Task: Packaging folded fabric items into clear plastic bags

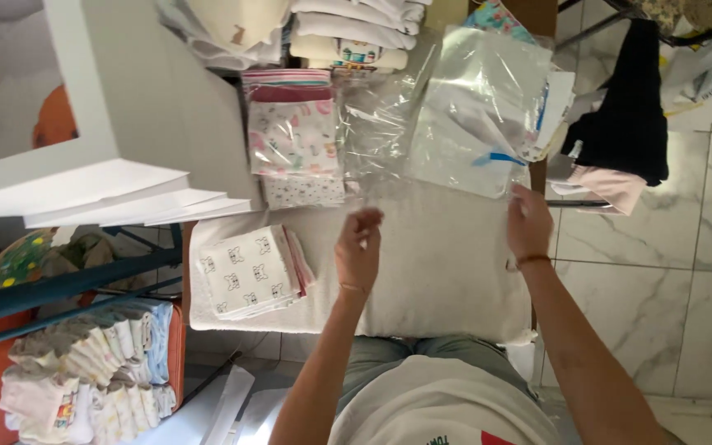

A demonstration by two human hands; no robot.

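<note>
Towelled table (447, 272), hands (529, 222) on clear bag (475, 107)

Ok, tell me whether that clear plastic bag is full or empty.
Empty: the clear plastic bag lies flat and see-through, nothing inside it. The right hand pinches its lower corner.

1. Clear plastic bag (475, 115), upper centre-right of frame: we see a see-through, crinkly rectangular pouch w/ a thin blue strip near its lower edge, lying on the white padded table top (447, 272).
2. More clear film (377, 124) just left of it, rumpled.
3. Right hand (529, 222) touches the bag's lower right corner; left hand (358, 247) sits below the film, fingers curled.
</note>
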